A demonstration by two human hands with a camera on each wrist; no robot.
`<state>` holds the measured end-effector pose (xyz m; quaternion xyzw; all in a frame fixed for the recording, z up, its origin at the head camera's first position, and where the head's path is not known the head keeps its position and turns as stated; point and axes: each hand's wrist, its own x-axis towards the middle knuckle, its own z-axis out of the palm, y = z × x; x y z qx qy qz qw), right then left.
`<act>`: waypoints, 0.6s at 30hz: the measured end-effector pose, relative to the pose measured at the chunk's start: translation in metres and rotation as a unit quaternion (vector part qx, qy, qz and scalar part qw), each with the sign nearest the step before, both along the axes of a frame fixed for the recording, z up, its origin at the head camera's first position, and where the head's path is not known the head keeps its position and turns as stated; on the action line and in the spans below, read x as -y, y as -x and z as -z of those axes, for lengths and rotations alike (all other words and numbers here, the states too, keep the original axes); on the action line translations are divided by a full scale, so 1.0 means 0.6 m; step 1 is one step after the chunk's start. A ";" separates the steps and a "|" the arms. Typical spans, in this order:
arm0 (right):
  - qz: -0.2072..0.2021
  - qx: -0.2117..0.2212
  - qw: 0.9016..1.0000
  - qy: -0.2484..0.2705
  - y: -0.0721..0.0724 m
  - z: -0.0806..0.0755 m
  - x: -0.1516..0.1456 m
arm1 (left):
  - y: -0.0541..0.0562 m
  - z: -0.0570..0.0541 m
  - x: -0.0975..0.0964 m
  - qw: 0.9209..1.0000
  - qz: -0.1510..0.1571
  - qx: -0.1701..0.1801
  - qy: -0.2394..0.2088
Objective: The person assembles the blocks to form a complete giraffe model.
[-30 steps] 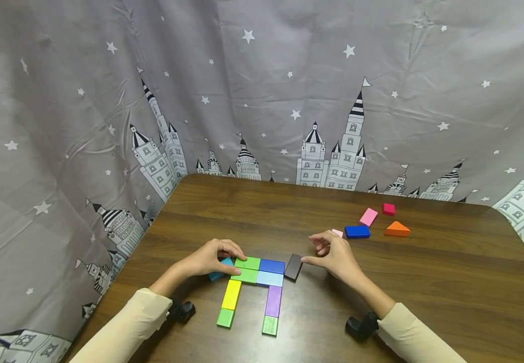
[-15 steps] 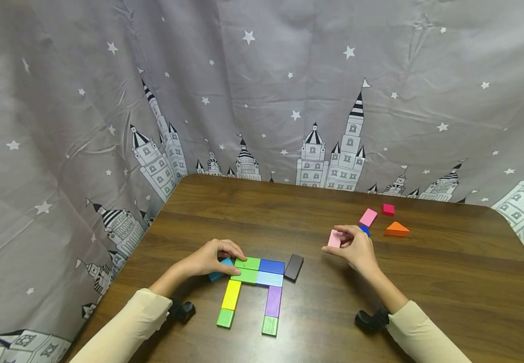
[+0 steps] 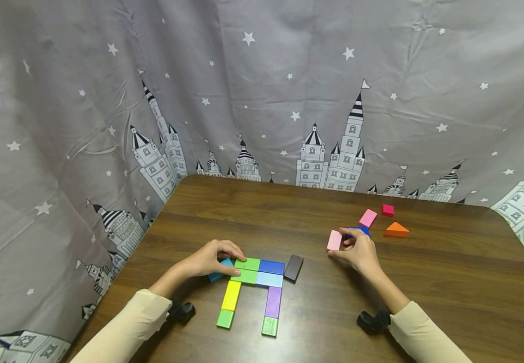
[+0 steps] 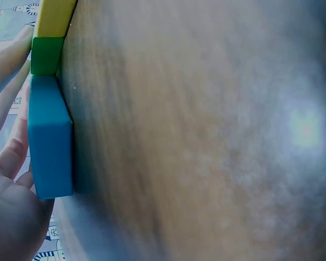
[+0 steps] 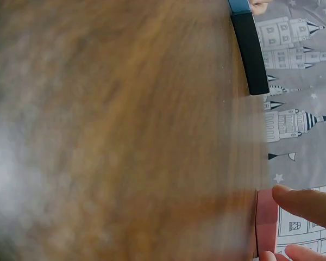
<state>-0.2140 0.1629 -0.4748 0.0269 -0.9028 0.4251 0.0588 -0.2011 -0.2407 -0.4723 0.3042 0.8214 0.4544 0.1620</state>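
Note:
In the head view, my right hand [image 3: 359,252] pinches a light pink block [image 3: 334,240] between thumb and fingers. The right wrist view shows this pink block [image 5: 267,223] low over the wood, with a fingertip at one end. My left hand [image 3: 212,259] rests its thumb and a finger on two green blocks [image 3: 245,276], spanning a teal block [image 3: 220,270] partly hidden under it. Beside the green ones lie a blue block [image 3: 272,266] and a light blue block [image 3: 270,279]. A black block [image 3: 294,267] leans at a slant against their right end.
Below the row, two legs run toward me: a yellow block [image 3: 231,295] with a green end, and a purple block [image 3: 273,301] with a green end. Behind my right hand lie a dark blue block [image 3: 360,231], a pink block [image 3: 368,218], a red block [image 3: 388,210] and an orange triangle [image 3: 396,230].
My right hand has left the black block, moved right and taken hold of the light pink block, shifting it slightly toward me. My left hand has stayed where it was.

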 end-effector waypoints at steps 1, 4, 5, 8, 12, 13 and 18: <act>-0.001 0.000 1.000 0.001 0.001 0.001 -0.001 | 0.000 0.000 0.000 1.000 0.000 0.000 0.000; -0.008 -0.002 1.000 0.005 0.003 0.002 -0.002 | -0.001 -0.002 0.000 1.000 -0.001 0.001 0.000; -0.011 -0.004 1.000 0.006 0.003 0.003 -0.002 | -0.002 -0.002 0.000 1.000 -0.002 0.001 0.001; -0.022 -0.011 1.000 0.008 0.005 0.003 -0.001 | -0.002 -0.003 -0.001 1.000 -0.003 0.002 0.002; -0.038 -0.010 0.999 0.007 0.004 -0.001 0.000 | -0.003 -0.004 -0.003 1.000 -0.005 -0.001 0.003; -0.042 -0.008 0.999 0.004 0.004 -0.002 0.000 | -0.003 -0.005 -0.003 1.000 -0.005 -0.001 0.003; -0.050 -0.002 0.999 -0.012 0.007 -0.003 0.000 | -0.004 -0.008 -0.003 1.000 -0.004 -0.002 0.004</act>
